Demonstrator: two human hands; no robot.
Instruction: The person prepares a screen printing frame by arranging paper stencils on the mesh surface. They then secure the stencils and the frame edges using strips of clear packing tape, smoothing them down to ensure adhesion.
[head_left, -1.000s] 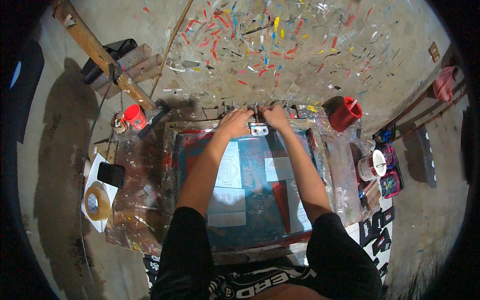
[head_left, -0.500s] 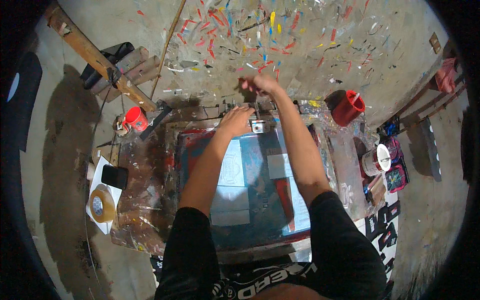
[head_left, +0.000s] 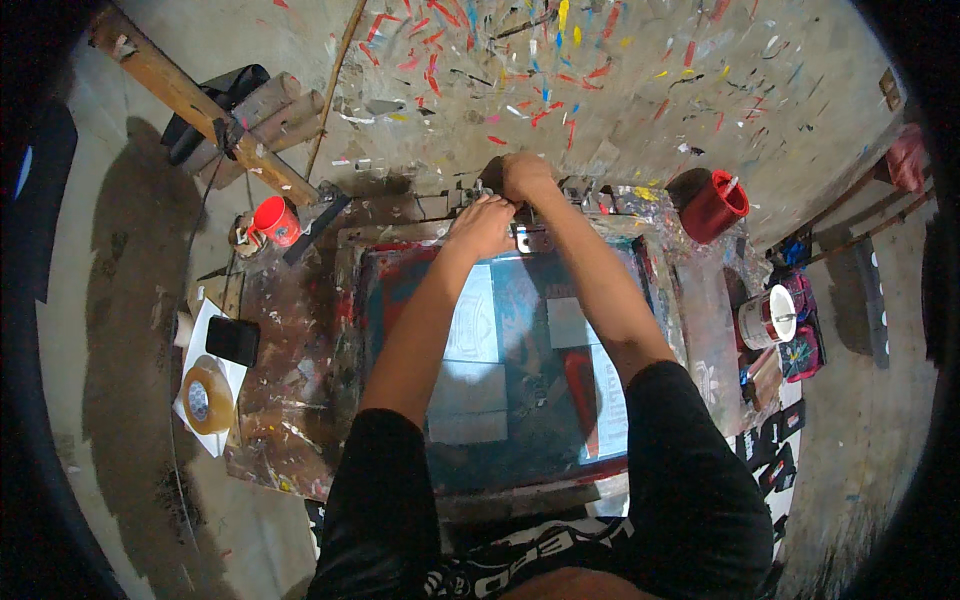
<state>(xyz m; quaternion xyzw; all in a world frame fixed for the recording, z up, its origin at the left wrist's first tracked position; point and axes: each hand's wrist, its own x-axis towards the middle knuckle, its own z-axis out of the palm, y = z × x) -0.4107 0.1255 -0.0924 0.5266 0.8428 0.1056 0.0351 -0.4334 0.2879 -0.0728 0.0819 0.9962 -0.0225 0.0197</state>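
A screen-printing frame (head_left: 400, 481) with blue-green mesh and pale stencil areas lies flat on a paint-stained table (head_left: 290, 400). A metal hinge clamp (head_left: 534, 239) sits at the middle of its far edge. Bent over the clamp's hardware, my left hand (head_left: 483, 228) has its fingers curled together. Just beyond it, my right hand (head_left: 527, 178) is closed in a fist above the back of the clamp. Whatever lies inside the right fingers is hidden by the hand itself.
Left stand a red mug (head_left: 276, 222), a black phone (head_left: 231, 342) and a tape roll (head_left: 207, 396) on white paper. To the right are a red container (head_left: 715, 207) and a white tub (head_left: 768, 317). A paint-spattered wall (head_left: 620, 120) rises behind; a wooden beam (head_left: 200, 115) slants at upper left.
My right hand has come down and nearer, from raised in front of the wall to the clamp, and has closed. My left fingers have curled more. The view has shifted slightly.
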